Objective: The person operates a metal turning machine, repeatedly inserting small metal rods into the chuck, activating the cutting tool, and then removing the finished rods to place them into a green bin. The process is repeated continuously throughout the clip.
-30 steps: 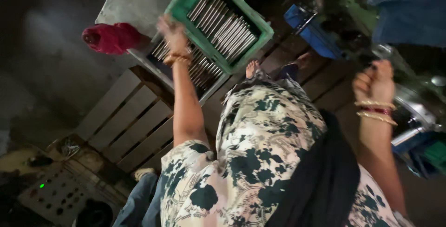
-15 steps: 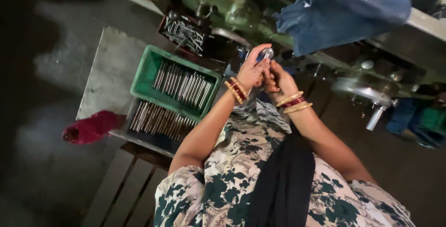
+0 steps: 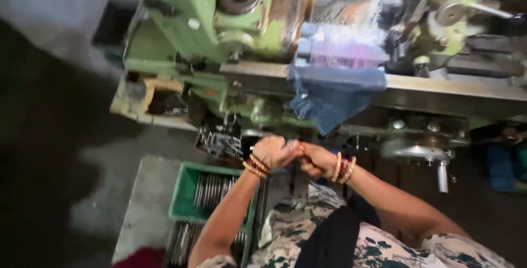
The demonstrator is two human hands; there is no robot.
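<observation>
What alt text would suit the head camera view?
A person's left hand and right hand meet, clasped together, before a green lathe draped with a blue cloth. A green crate of metal rods sits below.

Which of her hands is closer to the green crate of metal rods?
The left. The left hand hangs just above the green crate's upper right corner, while the right hand, pressed against it, lies farther right, over the patterned clothing.
</observation>
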